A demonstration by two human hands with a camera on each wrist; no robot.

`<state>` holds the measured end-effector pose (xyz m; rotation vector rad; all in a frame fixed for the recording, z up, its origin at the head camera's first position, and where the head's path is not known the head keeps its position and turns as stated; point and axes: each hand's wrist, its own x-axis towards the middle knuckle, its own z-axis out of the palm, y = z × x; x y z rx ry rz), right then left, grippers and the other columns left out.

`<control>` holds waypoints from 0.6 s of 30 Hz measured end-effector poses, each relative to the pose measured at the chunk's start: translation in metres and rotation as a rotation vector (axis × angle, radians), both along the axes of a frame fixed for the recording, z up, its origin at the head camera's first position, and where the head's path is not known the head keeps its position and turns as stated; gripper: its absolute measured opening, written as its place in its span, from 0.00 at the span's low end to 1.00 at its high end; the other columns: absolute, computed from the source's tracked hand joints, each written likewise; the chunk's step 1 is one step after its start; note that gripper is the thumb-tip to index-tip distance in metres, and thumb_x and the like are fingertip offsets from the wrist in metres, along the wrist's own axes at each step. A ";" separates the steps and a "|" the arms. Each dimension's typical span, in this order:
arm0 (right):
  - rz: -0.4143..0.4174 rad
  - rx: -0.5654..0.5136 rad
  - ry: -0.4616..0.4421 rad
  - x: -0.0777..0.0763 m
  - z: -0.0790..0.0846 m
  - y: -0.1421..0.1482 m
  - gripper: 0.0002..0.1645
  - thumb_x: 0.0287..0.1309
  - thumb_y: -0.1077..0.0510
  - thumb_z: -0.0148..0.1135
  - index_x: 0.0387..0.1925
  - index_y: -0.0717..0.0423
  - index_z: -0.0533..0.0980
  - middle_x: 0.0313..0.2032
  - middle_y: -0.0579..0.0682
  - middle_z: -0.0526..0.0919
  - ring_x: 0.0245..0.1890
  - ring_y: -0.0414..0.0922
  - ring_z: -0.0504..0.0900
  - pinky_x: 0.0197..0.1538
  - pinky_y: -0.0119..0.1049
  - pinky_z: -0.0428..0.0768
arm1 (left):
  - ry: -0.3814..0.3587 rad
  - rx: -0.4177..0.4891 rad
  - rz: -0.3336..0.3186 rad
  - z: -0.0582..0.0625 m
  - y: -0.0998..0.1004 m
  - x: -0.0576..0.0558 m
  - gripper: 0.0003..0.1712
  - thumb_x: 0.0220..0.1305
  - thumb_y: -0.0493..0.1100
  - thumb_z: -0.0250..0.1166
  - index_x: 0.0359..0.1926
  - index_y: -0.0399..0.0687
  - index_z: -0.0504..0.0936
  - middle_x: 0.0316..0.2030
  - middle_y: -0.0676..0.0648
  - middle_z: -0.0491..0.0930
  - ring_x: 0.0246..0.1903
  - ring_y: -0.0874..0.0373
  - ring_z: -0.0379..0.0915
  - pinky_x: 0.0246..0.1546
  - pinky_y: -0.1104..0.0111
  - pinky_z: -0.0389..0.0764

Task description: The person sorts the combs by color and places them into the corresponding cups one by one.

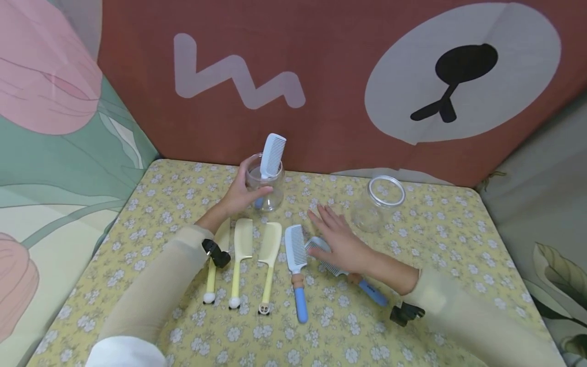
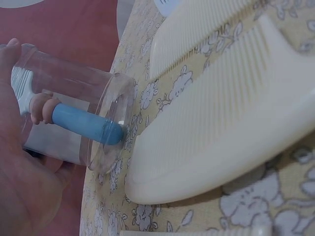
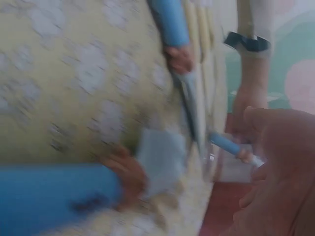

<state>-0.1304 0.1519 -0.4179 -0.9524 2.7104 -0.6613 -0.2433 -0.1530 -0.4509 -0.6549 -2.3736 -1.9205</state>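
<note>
My left hand (image 1: 239,193) grips a clear jar (image 1: 277,192) at the back of the table. In the jar stands a light blue comb (image 1: 272,157), teeth end up and out over the rim; its blue handle (image 2: 83,123) reaches the jar's bottom in the left wrist view. Over another blue comb (image 1: 372,292), lying slanted on the table, my right hand (image 1: 345,245) is spread with fingers extended and nothing in its grasp. This hand hides part of that comb's head. A third blue comb (image 1: 295,250) lies upright in view just to the left.
Three cream combs with yellow handles lie left of the blue ones: one under my left wrist, a middle comb (image 1: 243,242) and a right comb (image 1: 270,243). A second clear jar (image 1: 367,211) stands right of my right hand. A brown fabric backdrop (image 1: 330,127) rises behind the flowered tablecloth (image 1: 449,244).
</note>
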 end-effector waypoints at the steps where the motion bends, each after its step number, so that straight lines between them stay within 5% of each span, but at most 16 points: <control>1: 0.001 0.006 -0.005 0.003 -0.005 0.001 0.54 0.69 0.43 0.64 0.80 0.60 0.47 0.79 0.66 0.40 0.78 0.64 0.37 0.72 0.72 0.44 | -0.002 -0.004 0.003 0.000 0.000 0.000 0.53 0.65 0.32 0.69 0.80 0.46 0.45 0.76 0.42 0.56 0.75 0.48 0.51 0.75 0.51 0.52; 18: -0.060 0.131 -0.117 0.023 -0.044 0.006 0.55 0.72 0.44 0.60 0.77 0.73 0.42 0.77 0.71 0.40 0.78 0.65 0.38 0.76 0.62 0.43 | -0.042 -0.029 0.017 0.000 0.000 0.000 0.53 0.66 0.34 0.70 0.80 0.50 0.45 0.76 0.44 0.55 0.75 0.50 0.50 0.75 0.53 0.53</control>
